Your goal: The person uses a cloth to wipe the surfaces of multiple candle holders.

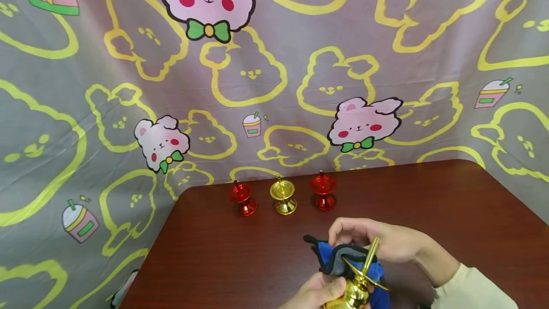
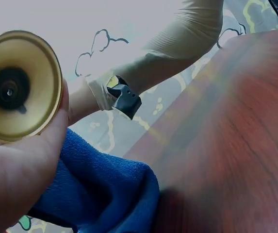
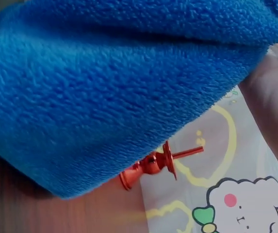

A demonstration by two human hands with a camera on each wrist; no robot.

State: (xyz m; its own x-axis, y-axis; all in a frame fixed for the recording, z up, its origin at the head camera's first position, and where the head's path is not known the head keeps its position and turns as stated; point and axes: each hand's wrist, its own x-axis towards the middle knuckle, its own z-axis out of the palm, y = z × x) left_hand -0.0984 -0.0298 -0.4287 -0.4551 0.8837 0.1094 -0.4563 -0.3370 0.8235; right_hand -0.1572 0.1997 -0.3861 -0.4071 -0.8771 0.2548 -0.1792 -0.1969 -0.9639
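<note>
Near the front of the table my left hand grips a gold candle holder by its body, with its dish and spike tilted up to the right. The left wrist view looks into the hollow underside of its base. My right hand holds a blue cloth with a grey face and black edging, bunched behind the dish. In the right wrist view the cloth hides most of the work. Part of the right hand's fingers is hidden by the cloth.
Along the back of the dark red-brown table stand a red candle holder, a gold one and another red one, in a row. Behind them hangs a grey patterned curtain, which also runs along both sides.
</note>
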